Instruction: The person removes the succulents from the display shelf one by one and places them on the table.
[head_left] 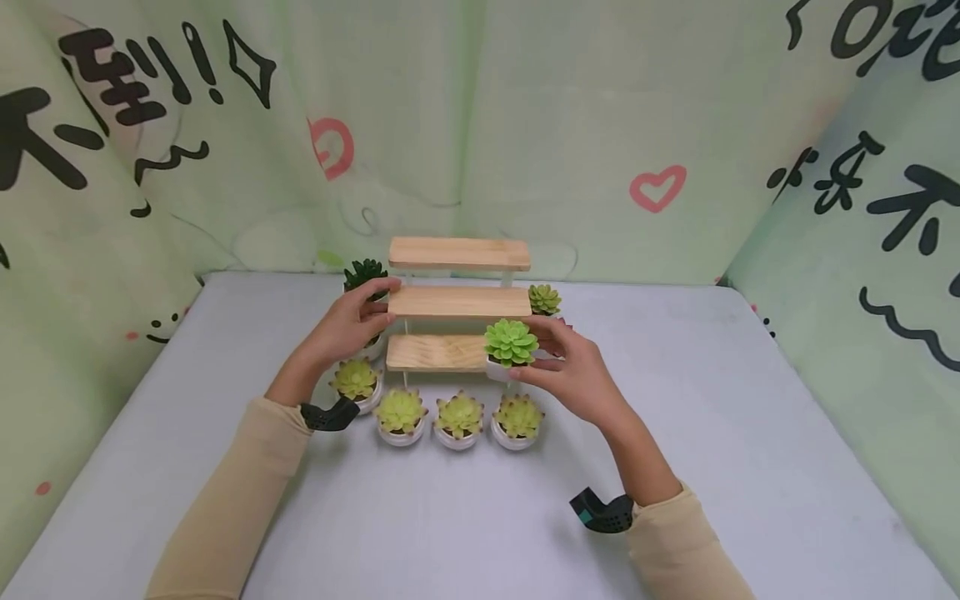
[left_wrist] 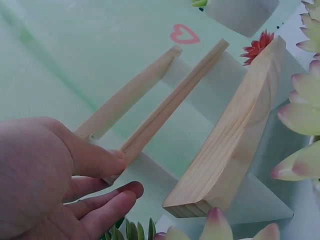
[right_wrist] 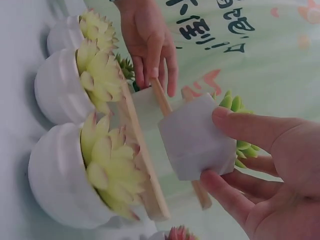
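Note:
A three-tier plant stand (head_left: 459,302) with pale wooden boards and clear side supports stands near the back of the table. My left hand (head_left: 347,323) pinches the left end of its middle board (left_wrist: 165,102), thumb above and a finger below. With thumb and fingers, my right hand (head_left: 573,367) holds a potted green succulent (head_left: 512,342) by its white pot (right_wrist: 197,137), in front of the right part of the lowest board (head_left: 435,354). In the right wrist view the pot is clearly lifted and tilted by the camera's angle. No plants show on the boards.
Several yellow-green succulents (head_left: 459,417) in round white pots line the front of the stand. A dark green plant (head_left: 364,273) is at its left, and another green succulent (head_left: 544,298) at its right, near a red one (left_wrist: 257,47). A printed curtain (head_left: 555,133) surrounds the white table (head_left: 450,525).

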